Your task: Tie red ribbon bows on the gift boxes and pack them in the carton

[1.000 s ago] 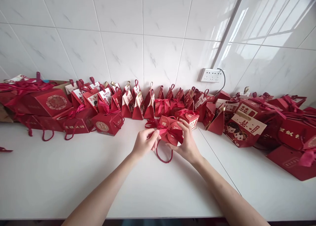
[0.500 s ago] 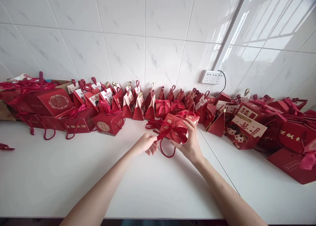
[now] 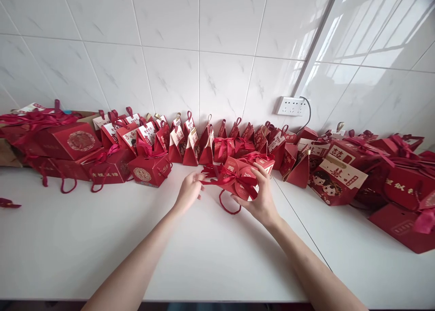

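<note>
A red gift box (image 3: pixel 232 166) with pale printing lies tilted on the white table, its twisted cord handle (image 3: pixel 230 210) looping toward me. Across its near side runs a dark red ribbon (image 3: pixel 227 180) tied in a bow. My left hand (image 3: pixel 188 191) pinches the ribbon's left end and holds it stretched out from the box. On the other side, my right hand (image 3: pixel 261 197) grips the box with its thumb low on the near face and its fingers over the top. The box's far side is partly hidden by that hand.
Several red boxes with ribbons (image 3: pixel 149 170) stand along the wall, with smaller tent-shaped boxes (image 3: pixel 192 146) behind the middle. More boxes pile up at the right (image 3: pixel 403 184). A white power strip (image 3: pixel 291 106) is on the tiled wall. A ribbon scrap (image 3: pixel 9 203) lies far left.
My left hand has moved left and slightly up, drawing the ribbon's end away from the bow. My right hand stays on the gift box, which has hardly moved.
</note>
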### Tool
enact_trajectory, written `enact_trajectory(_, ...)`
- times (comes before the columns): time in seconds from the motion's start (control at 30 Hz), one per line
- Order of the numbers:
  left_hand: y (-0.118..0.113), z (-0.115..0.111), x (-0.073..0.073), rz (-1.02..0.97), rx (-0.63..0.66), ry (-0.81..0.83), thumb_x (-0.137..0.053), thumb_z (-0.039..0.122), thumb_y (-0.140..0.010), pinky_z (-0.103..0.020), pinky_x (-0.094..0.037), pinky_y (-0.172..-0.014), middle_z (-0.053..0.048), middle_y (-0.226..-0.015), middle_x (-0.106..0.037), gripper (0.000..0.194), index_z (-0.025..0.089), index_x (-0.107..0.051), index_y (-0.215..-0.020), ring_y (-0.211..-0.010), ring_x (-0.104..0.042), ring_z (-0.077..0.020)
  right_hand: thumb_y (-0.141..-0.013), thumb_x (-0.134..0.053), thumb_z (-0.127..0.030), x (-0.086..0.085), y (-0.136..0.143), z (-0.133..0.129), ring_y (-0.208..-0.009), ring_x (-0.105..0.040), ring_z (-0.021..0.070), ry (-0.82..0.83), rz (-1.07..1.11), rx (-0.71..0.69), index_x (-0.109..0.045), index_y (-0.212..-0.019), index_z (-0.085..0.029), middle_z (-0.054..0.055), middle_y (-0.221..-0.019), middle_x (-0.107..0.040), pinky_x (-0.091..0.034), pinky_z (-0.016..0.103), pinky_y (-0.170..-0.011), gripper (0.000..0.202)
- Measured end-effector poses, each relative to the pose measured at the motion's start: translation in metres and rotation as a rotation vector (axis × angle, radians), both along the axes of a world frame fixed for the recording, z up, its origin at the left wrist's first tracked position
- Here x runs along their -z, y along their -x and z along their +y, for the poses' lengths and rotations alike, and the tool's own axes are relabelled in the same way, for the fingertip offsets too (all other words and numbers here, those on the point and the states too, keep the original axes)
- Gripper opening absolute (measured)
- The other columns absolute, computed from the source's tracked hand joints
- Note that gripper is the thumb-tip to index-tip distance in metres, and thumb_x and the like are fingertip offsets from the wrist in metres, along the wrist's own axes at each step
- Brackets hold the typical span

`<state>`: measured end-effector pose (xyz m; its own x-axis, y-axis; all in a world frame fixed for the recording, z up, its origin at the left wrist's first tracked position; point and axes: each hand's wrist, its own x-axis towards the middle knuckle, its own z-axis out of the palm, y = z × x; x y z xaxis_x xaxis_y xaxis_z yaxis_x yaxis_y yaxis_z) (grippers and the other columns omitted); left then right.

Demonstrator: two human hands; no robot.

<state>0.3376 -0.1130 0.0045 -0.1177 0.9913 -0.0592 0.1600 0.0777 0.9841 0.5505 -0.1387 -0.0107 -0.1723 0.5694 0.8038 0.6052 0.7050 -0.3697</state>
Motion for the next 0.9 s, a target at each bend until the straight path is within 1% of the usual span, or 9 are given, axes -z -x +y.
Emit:
enact_trajectory(0.07,0.0,0.0,-0.003,-0.031,-0.067,-0.09,-0.049,0.035,-0.073,-0.02,-0.044,-0.044,-0.007,-0.097,-0.062,0.023,0.018,-0.056,-0.086,-0.073,-0.061,-0.0143,-0.074,-0.071,-0.035,0.0,0.001,-0.002,-0.132,-0.031,0.0339,0.038,0.0,-0.056,-0.023,-0.135,-0.03,0.017,-0.14,-0.025,-0.048,0.055,-0.091,0.078)
enact_trajectory(0.13,0.0,0.001,-0.004,-0.102,-0.112,-0.149,-0.05,0.041,-0.073,-0.021,-0.046,-0.051,-0.006,-0.092,-0.062,0.026,0.018,-0.057,-0.084,-0.079,-0.06,-0.0153,-0.074,-0.071,-0.035,-0.002,0.003,-0.005,-0.133,-0.03,0.033,0.055,-0.004,-0.108,-0.023,-0.134,-0.031,0.016,-0.14,-0.025,-0.051,0.053,-0.089,0.078)
enact_trajectory(0.27,0.002,0.002,-0.006,-0.369,-0.176,-0.138,-0.064,0.041,-0.062,-0.022,-0.046,-0.055,-0.003,-0.082,-0.06,0.028,0.017,-0.056,-0.074,-0.072,-0.059,-0.0137,-0.071,-0.073,-0.039,-0.006,0.007,-0.011,-0.133,-0.033,0.0312,0.023,0.016,-0.202,-0.022,-0.135,-0.03,0.016,-0.138,-0.031,-0.047,0.053,-0.095,0.082)
enact_trajectory(0.37,0.003,0.0,-0.01,-0.443,-0.211,-0.156,-0.064,0.041,-0.065,-0.022,-0.046,-0.057,-0.001,-0.08,-0.057,0.027,0.017,-0.054,-0.073,-0.066,-0.057,-0.0108,-0.069,-0.074,-0.04,-0.006,0.008,-0.013,-0.132,-0.034,0.032,0.043,0.034,-0.249,-0.023,-0.136,-0.03,0.016,-0.138,-0.032,-0.048,0.052,-0.094,0.085)
enact_trajectory(0.43,0.001,-0.004,-0.012,-0.384,-0.184,-0.274,-0.056,0.044,-0.073,-0.024,-0.046,-0.059,0.0,-0.075,-0.055,0.026,0.018,-0.053,-0.071,-0.064,-0.055,-0.0108,-0.069,-0.074,-0.041,-0.006,0.008,-0.013,-0.131,-0.034,0.0331,0.057,0.024,-0.231,-0.023,-0.136,-0.03,0.016,-0.138,-0.032,-0.047,0.053,-0.094,0.085)
enact_trajectory(0.5,-0.002,-0.011,-0.015,-0.24,-0.103,-0.434,-0.048,0.045,-0.08,-0.025,-0.046,-0.062,0.0,-0.068,-0.052,0.029,0.019,-0.052,-0.068,-0.063,-0.052,-0.012,-0.069,-0.074,-0.041,-0.005,0.007,-0.012,-0.132,-0.034,0.0335,0.057,0.019,-0.196,-0.023,-0.135,-0.03,0.016,-0.138,-0.032,-0.045,0.055,-0.095,0.084)
enact_trajectory(0.6,-0.011,-0.022,-0.015,-0.025,0.06,-0.571,-0.05,0.043,-0.081,-0.026,-0.045,-0.065,0.0,-0.068,-0.053,0.026,0.019,-0.053,-0.072,-0.067,-0.052,-0.0136,-0.07,-0.073,-0.039,-0.005,0.007,-0.01,-0.132,-0.034,0.0329,0.056,0.031,-0.168,-0.022,-0.136,-0.03,0.016,-0.138,-0.031,-0.045,0.054,-0.095,0.084)
enact_trajectory(0.7,-0.02,-0.029,-0.014,0.048,0.13,-0.6,-0.056,0.038,-0.078,-0.026,-0.046,-0.065,-0.002,-0.077,-0.056,0.019,0.019,-0.053,-0.077,-0.073,-0.055,-0.015,-0.071,-0.073,-0.038,-0.004,0.007,-0.01,-0.132,-0.033,0.0322,0.062,0.033,-0.155,-0.022,-0.136,-0.031,0.016,-0.139,-0.03,-0.047,0.053,-0.094,0.083)
enact_trajectory(0.9,-0.026,-0.03,-0.013,0.023,0.081,-0.54,-0.053,0.037,-0.081,-0.023,-0.042,-0.059,0.0,-0.071,-0.053,0.02,0.019,-0.052,-0.075,-0.064,-0.052,-0.0119,-0.071,-0.073,-0.037,-0.004,0.007,-0.01,-0.132,-0.033,0.0327,0.063,0.025,-0.17,-0.022,-0.136,-0.031,0.015,-0.139,-0.03,-0.045,0.055,-0.097,0.083)
